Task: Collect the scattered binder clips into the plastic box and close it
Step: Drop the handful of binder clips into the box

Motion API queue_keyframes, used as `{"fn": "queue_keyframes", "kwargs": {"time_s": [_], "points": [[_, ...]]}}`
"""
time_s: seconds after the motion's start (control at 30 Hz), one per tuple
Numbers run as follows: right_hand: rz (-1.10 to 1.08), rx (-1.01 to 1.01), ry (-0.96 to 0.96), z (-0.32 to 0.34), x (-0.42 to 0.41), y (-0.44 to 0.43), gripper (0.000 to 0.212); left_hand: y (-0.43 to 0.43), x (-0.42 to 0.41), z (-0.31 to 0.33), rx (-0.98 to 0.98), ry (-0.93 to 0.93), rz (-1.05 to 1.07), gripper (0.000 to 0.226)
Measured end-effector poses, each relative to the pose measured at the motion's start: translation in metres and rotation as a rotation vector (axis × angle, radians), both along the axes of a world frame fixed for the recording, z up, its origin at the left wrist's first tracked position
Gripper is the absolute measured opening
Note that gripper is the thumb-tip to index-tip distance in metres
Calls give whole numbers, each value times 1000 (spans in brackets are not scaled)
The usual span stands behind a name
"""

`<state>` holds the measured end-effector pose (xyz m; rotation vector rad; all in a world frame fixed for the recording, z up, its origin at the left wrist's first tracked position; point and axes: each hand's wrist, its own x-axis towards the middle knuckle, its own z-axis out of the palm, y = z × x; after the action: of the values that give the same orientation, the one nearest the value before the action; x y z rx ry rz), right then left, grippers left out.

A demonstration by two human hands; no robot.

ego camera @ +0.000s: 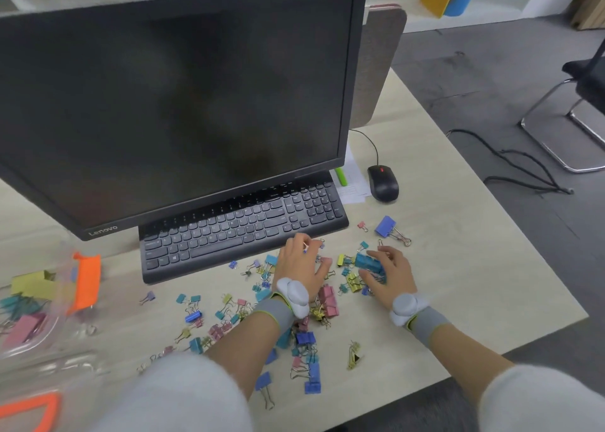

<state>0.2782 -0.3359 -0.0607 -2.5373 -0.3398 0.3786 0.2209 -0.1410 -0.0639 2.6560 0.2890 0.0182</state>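
Observation:
Several coloured binder clips [307, 336] lie scattered on the desk in front of the keyboard. My left hand [299, 266] rests palm down over a cluster of small clips, fingers curled around some. My right hand [389, 276] is closed around a large blue clip [368, 263] and smaller ones. A big purple-blue clip [386, 226] lies apart, beyond my right hand. The clear plastic box [39, 304] with orange latches stands open at the far left and holds several clips. Its lid [29, 402] lies near the bottom left corner.
A black keyboard [242, 228] and a dark monitor [183, 104] stand just beyond the clips. A black mouse [383, 182] and papers [352, 182] lie to the right. The desk edge [530, 330] runs diagonally on the right; an office chair [576, 110] stands on the floor.

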Motion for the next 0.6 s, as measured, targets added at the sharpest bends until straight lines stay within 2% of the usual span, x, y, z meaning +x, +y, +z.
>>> {"fn": "queue_keyframes", "kwargs": {"time_s": [0.1,0.2,0.4,0.6], "points": [[63,-72,-62,-7,-4,7,43,-7,-4,3,-29,8,-135,43],[67,-103,-111,-10,-6,14,32,-12,-17,2,47,59,-186,47],[-8,-66,3,-9,1,23,23,-14,-38,-1,95,239,-166,43],[-131,-69,63,-4,5,31,29,-14,-37,7,-46,350,-144,35]]}}
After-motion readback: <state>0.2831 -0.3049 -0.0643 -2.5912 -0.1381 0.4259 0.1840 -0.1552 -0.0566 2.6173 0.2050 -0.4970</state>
